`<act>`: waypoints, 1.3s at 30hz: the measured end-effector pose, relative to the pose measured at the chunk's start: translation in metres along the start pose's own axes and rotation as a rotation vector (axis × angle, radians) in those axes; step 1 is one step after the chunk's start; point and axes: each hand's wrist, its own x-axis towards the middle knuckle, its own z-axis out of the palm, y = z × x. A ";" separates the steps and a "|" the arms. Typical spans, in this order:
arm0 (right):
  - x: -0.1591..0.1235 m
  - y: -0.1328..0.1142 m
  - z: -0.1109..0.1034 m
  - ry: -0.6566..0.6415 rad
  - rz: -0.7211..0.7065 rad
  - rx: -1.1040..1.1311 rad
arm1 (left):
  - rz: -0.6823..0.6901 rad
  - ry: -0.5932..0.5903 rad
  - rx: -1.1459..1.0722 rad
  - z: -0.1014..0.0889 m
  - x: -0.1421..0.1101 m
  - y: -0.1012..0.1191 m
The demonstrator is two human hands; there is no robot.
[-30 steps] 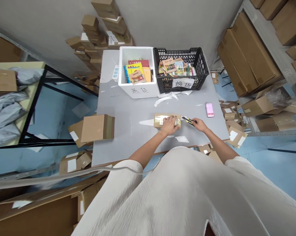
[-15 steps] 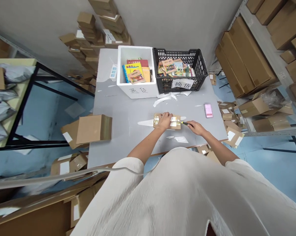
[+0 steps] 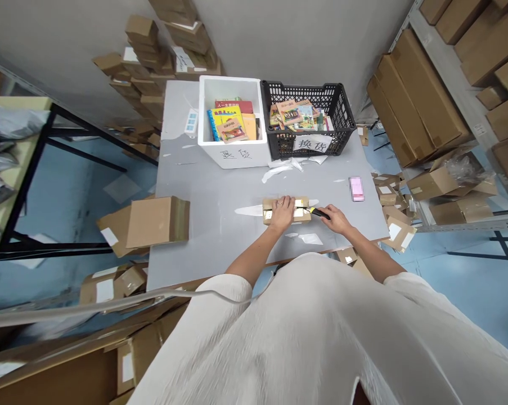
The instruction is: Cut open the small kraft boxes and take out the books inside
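Note:
A small flat cardboard parcel (image 3: 301, 203) with tape and a white label lies on the grey table (image 3: 211, 191). My left hand (image 3: 282, 211) rests flat on its left half, fingers spread, pressing it down. My right hand (image 3: 336, 219) is closed round a yellow-and-black box cutter (image 3: 317, 212), whose tip touches the parcel's right end.
A white foam box (image 3: 230, 152) and a black crate (image 3: 306, 115) of books stand at the table's far edge. A pink phone (image 3: 355, 188) lies right. A cardboard box (image 3: 156, 222) overhangs the left edge. Paper scraps dot the table; boxes litter the floor and shelves.
My right hand has brought the cutter leftward from beside the parcel onto its right end. My left hand slid left along the parcel's top. The camera shifted slightly.

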 end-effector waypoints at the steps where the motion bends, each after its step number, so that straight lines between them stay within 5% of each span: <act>1: 0.000 0.002 0.001 0.003 0.003 -0.005 | -0.005 0.003 -0.001 0.000 -0.001 0.000; 17: 0.009 0.018 -0.003 0.032 0.020 -0.026 | -0.043 0.004 0.004 0.001 -0.003 0.002; 21: -0.001 0.049 -0.016 0.197 0.159 0.077 | -0.055 0.016 0.004 0.003 -0.003 0.003; 28: 0.009 0.073 -0.005 0.233 0.392 0.085 | -0.105 0.012 0.026 0.009 -0.009 0.008; 39: 0.042 0.090 0.028 0.004 0.739 -0.013 | -0.187 -0.006 -0.054 0.012 -0.030 -0.009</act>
